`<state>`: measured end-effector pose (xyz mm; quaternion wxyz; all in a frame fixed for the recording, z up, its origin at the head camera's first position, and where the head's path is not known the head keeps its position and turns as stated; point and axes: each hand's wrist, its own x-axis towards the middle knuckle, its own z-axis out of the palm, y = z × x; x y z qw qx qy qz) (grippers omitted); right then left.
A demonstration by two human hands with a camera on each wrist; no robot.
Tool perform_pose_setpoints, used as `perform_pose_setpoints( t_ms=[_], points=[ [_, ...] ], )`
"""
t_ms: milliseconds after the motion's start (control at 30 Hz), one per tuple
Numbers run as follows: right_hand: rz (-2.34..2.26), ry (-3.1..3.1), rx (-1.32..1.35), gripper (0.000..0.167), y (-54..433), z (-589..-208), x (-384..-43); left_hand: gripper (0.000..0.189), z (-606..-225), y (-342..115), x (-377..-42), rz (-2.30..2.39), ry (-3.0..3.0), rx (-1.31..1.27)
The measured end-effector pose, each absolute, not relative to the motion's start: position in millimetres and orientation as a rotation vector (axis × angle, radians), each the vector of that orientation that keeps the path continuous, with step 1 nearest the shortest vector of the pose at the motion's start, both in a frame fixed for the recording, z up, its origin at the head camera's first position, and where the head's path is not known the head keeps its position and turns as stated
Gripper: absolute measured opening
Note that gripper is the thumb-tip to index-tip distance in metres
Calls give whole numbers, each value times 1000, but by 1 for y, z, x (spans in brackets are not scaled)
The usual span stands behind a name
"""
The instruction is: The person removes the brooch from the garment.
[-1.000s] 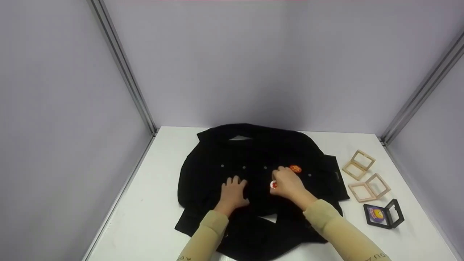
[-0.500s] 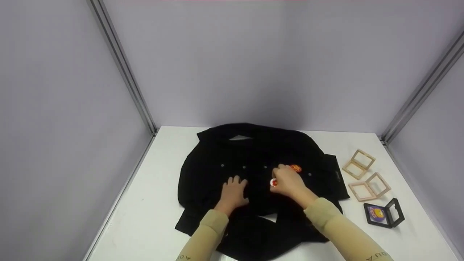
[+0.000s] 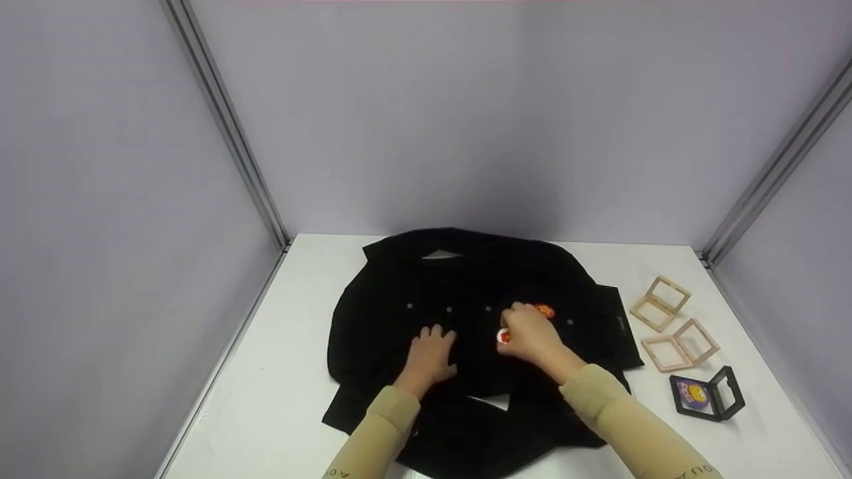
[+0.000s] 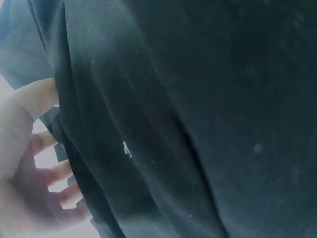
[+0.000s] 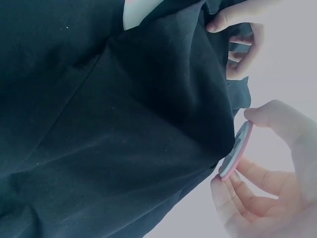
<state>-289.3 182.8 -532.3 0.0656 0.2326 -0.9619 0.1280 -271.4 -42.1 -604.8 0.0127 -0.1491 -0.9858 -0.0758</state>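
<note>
A black garment (image 3: 379, 332) with a row of small round buttons lies spread over the white table. My right hand (image 3: 532, 336) pinches a round pin badge (image 3: 504, 336), white with a red design, at the cloth. From the right wrist view, the badge (image 5: 237, 151) is edge-on between thumb and fingers, against a raised fold; its pin cannot be made out. My left hand (image 3: 429, 356) rests on the garment with fingers spread; in the left wrist view its thumb and fingertips touch the cloth's edge. An orange-red badge (image 3: 546, 311) sits on the garment, partly behind my right hand.
Along the table's right side stand two opened wooden-coloured frame cases (image 3: 652, 313) (image 3: 669, 352) and an opened black case (image 3: 695, 416) holding a purple and yellow badge (image 3: 694, 395). Pale walls (image 3: 426, 133) close off the back and both sides of the table (image 3: 259, 399).
The pin badge in my right hand has shifted very slightly away from me. Both hands otherwise keep their places, and the garment lies nearly as before.
</note>
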Motion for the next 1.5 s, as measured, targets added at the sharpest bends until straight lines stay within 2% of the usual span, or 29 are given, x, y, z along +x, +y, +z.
perform_pose_setpoints(
  t_ms=[867,1167,1500],
  points=[
    [480,-2953,673,27,186,-534,-291,52,-582,-32,-290,-70,-2928,-681],
    [510,-2989,650,28,188,-535,-292,49,-571,-19,-289,-105,-2853,-751],
    [614,-2993,608,28,192,-536,-291,37,-565,-5,-281,-180,-2656,-857]
  ],
)
